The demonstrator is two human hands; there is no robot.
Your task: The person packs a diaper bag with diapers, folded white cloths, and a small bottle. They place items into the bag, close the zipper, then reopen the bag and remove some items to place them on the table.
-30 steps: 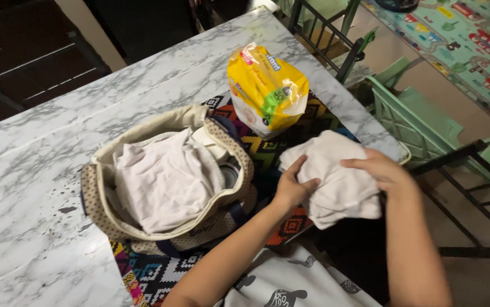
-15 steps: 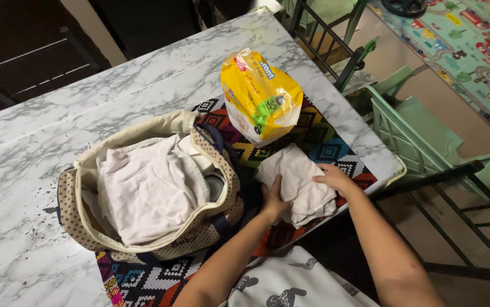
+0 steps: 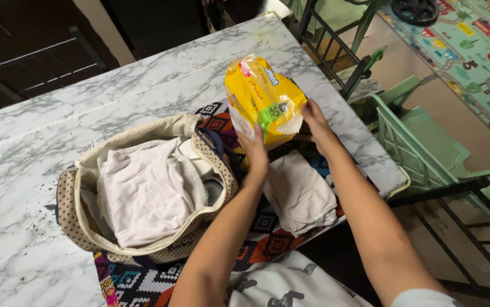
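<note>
Head view: the left hand [image 3: 254, 152] and right hand [image 3: 315, 119] clasp a yellow packet [image 3: 263, 101] from either side; it stands on a patterned mat [image 3: 279, 241] on the marble surface [image 3: 23, 170]. The packet's lower edge is hidden. A folded white cloth [image 3: 300, 193] lies just below it, an open bag [image 3: 142, 187] to the left.

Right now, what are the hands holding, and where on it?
Both hands are on the yellow pack: the left hand against its lower front edge, the right hand on its right side. The folded cloth lies free between the arms.
</note>
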